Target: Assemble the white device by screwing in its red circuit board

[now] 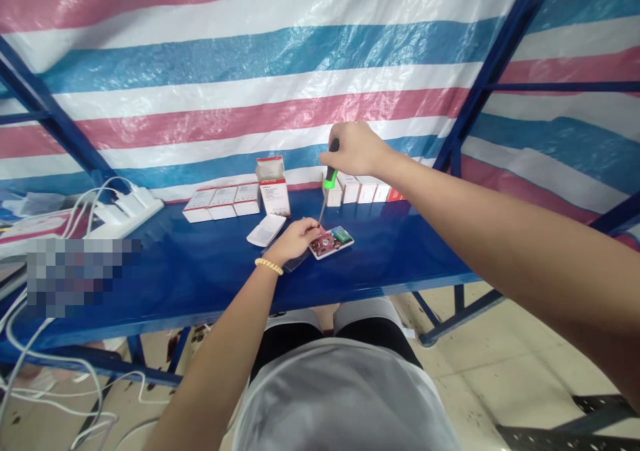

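My right hand is closed around the black and green handle of a screwdriver. The shaft points steeply down to the top left edge of a red circuit board seated in a white casing, with a green and blue part at its right. My left hand grips the left edge of that board, its fingertips close to the screwdriver's tip. Whatever lies under the tip is too small to make out. Behind my left hand a white plastic cover lies on the table, and a dark flat piece sits partly under the hand.
An opened white box stands upright beside several closed white boxes. More small boxes line the back right of the blue table. A power strip with white plugs and cables occupies the left end.
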`<state>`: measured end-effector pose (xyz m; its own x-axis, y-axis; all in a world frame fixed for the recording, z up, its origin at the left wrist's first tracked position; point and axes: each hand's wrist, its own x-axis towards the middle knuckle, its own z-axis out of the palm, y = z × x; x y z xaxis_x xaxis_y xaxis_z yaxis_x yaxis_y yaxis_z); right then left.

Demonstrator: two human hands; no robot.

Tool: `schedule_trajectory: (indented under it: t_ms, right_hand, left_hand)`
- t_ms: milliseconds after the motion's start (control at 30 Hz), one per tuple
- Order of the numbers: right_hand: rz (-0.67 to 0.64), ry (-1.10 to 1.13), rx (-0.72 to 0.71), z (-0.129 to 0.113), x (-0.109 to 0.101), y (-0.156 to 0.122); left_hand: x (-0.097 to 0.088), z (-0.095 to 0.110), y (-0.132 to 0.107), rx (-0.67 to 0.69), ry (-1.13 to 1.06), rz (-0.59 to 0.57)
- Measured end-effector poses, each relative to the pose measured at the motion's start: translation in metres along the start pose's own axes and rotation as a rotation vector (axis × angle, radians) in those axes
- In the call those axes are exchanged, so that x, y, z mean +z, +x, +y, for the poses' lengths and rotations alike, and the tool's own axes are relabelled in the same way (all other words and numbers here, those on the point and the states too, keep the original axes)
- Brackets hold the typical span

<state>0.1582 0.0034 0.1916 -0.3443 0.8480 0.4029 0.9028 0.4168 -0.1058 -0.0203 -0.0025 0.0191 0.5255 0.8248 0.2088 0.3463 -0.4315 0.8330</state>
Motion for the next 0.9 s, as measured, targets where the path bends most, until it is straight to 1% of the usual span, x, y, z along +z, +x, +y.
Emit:
schedule_trajectory:
  t_ms: [100,200,267,367,467,600,733,900]
  right_hand:
    - [0.065,0.0,0.092,0.002,0.003,0.001]
    - [0.041,-0.002,0.172,-0.002,0.004,0.0]
    - [0.022,-0.008,0.189,-0.005,0.004,-0.001]
    - [0.013,-0.022,0.154,-0.01,0.004,-0.004]
    - [-0.017,-0.042,0.09,-0.016,0.003,-0.006]
    - [-0.056,-0.07,-0.006,-0.026,0.002,-0.007]
    - [-0.077,-0.083,-0.041,-0.038,0.007,-0.008]
    - [-0.079,-0.062,-0.084,-0.048,0.014,-0.011]
  left_hand:
    - [0.0,-0.001,0.0,0.011,0.027,0.005]
    - [0.001,-0.005,0.0,0.021,0.054,0.017]
    - [0.001,-0.008,0.001,0.03,0.086,0.026]
    - [0.002,-0.011,0.002,0.039,0.135,0.032]
    - [0.0,-0.01,0.003,0.053,0.165,0.027]
    - [-0.001,-0.007,0.003,0.139,0.205,0.007]
    - [0.0,-0.005,0.002,0.205,0.25,-0.001]
    - [0.002,-0.001,0.001,0.241,0.309,-0.028]
